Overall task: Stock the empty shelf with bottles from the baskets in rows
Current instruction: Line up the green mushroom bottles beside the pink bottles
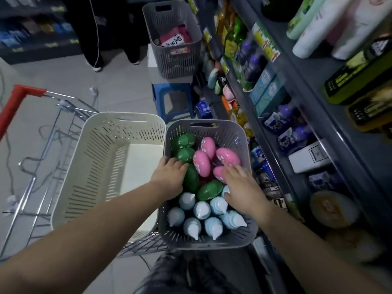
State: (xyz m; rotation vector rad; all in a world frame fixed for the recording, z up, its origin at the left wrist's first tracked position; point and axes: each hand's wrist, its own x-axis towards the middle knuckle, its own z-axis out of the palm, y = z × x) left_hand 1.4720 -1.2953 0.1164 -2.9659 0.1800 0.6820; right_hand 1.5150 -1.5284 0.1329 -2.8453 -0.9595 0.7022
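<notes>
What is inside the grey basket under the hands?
Green bottles, pink bottles and pale blue bottles. The left hand and the right hand cover some; the floor of the grey basket is hidden.

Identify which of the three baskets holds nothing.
The cream basket on the cart: its floor is bare. The near grey basket beside it holds green, pink and blue bottles; the far grey basket holds pink packets.

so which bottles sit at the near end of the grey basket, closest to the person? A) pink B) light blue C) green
B: the light blue bottles fill the near end of the grey basket; the green bottles and pink bottles lie farther off.
</notes>
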